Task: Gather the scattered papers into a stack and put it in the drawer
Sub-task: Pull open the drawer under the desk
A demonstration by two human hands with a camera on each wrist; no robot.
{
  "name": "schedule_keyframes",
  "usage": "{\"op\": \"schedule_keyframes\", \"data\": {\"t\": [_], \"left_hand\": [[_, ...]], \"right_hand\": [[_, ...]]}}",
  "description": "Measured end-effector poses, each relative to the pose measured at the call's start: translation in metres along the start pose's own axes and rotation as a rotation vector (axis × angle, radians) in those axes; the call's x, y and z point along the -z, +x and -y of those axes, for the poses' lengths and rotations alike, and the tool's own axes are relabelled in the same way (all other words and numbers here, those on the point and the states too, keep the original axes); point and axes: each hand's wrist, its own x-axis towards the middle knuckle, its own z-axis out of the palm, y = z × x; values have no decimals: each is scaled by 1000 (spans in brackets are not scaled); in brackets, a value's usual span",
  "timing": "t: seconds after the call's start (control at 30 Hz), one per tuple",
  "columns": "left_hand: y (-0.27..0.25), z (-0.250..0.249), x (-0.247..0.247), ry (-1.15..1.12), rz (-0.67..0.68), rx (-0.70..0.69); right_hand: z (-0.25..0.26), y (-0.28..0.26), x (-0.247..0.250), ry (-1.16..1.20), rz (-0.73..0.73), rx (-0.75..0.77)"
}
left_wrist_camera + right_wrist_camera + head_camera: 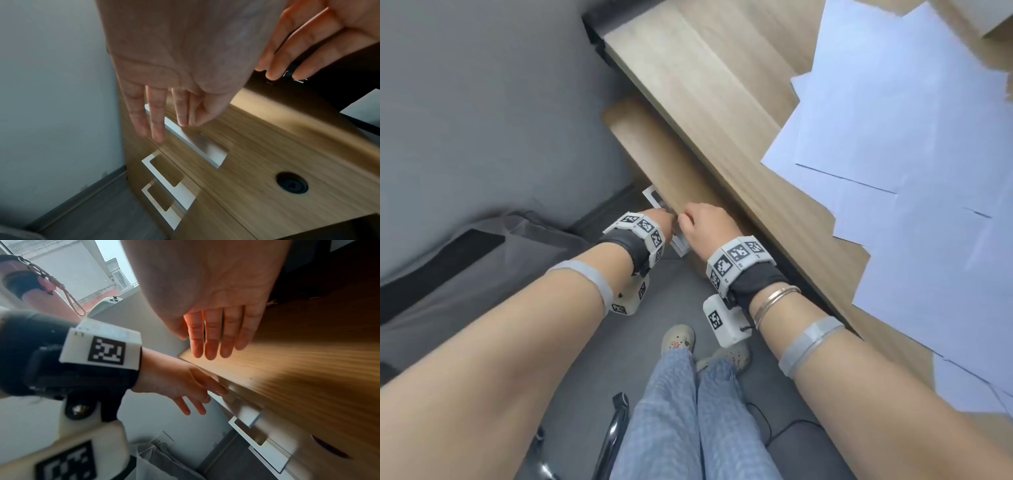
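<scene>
Several white papers (893,130) lie scattered and overlapping on the wooden desk (705,68) at the right. Below the desk's edge stands a wooden drawer unit (650,144) with a white handle (197,144) on its top drawer. My left hand (164,129) reaches down with straight fingers, their tips at that handle (654,198). My right hand (213,344) is beside it, fingers straight and close together against the upper edge of the drawer front. Neither hand holds anything. Both hands (659,217) (698,219) nearly touch each other in the head view. Whether the drawer is pulled out I cannot tell.
Two more white handles (164,178) (162,209) mark the lower drawers, and a round black lock hole (292,182) sits on the top front. A grey wall (482,85) is left of the unit. My legs (688,411), a chair base (616,428) and a dark grey bag (465,260) are on the floor.
</scene>
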Motion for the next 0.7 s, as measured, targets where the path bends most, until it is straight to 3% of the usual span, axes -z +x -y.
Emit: {"op": "schedule_keyframes", "data": {"t": [0.3, 0.53, 0.7], "left_hand": [[17, 3, -19, -35, -23, -8], [-7, 27, -38, -322, -95, 38], [-26, 42, -51, -452, -238, 76]], "right_hand": [[-18, 9, -13, -38, -2, -19], [-21, 5, -13, -50, 23, -42], [-17, 3, -14, -63, 45, -58]]}}
